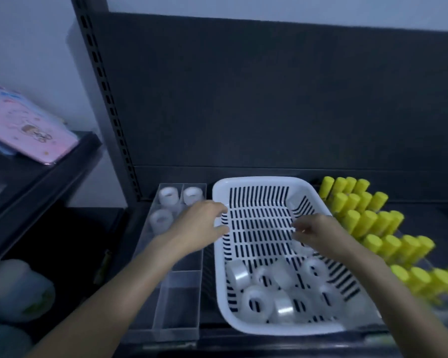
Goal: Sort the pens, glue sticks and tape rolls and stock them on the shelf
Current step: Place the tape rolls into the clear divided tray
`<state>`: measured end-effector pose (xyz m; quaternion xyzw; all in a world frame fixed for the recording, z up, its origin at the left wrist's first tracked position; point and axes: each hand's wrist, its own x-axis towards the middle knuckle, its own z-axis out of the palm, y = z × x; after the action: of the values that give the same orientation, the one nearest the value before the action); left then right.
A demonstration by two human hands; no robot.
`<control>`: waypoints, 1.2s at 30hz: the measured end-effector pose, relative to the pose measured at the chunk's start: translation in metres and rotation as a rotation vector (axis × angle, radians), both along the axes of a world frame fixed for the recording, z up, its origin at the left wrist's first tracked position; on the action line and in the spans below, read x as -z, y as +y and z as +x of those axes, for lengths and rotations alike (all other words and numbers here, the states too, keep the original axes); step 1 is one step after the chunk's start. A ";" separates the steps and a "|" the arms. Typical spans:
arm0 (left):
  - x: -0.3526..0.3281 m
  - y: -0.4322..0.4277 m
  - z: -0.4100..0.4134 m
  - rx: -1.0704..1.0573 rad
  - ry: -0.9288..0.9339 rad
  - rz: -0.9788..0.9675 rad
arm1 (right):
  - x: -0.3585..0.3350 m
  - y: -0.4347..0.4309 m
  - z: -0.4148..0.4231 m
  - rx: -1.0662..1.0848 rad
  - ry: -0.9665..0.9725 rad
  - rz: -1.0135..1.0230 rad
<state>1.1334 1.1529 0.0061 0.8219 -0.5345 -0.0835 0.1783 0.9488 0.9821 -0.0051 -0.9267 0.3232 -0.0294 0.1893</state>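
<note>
Your right hand [318,233] hangs over the middle of the white basket [259,180], with its fingers [296,228] curled downward. One tape roll [302,246] lies directly under these fingers, a little toward you. The picture is blurred there, so you cannot tell if the fingers already pinch it or only reach for it.

The other tape rolls [254,303] are heaped at the near end of the basket, between your two forearms and closer to you than both hands. Some lie flat with the hole up and some stand on the edge.

Your left hand [199,223] is at the left rim of the basket, and its fingers and thumb seem to be curled around this rim to steady it.

The clear divided tray [177,301] stands just beside the basket on the left. It has three rolls [168,196] in its far compartments, and the near compartments look free. I judge that the next roll must travel left across the rim, and the left hand is nearer to that tray. The yellow glue sticks [367,220] stand in rows on the right of the basket.
</note>
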 end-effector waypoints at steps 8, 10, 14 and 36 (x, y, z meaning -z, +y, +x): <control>0.008 -0.026 -0.065 0.201 -0.097 0.676 | 0.015 -0.003 -0.038 -0.285 0.198 0.110; 0.007 -0.027 -0.064 0.175 -0.118 0.709 | 0.021 0.004 -0.031 -0.343 0.181 0.168; 0.007 -0.026 -0.061 0.159 -0.098 0.719 | 0.031 0.012 -0.018 -0.397 0.198 0.165; 0.051 -0.062 -0.074 0.106 0.280 0.374 | 0.042 -0.003 -0.027 -0.013 -0.134 0.059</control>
<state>1.0598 1.0907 -0.0447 0.7918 -0.5222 -0.3034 0.0909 0.9217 0.9794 -0.0472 -0.9187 0.3045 -0.0807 0.2381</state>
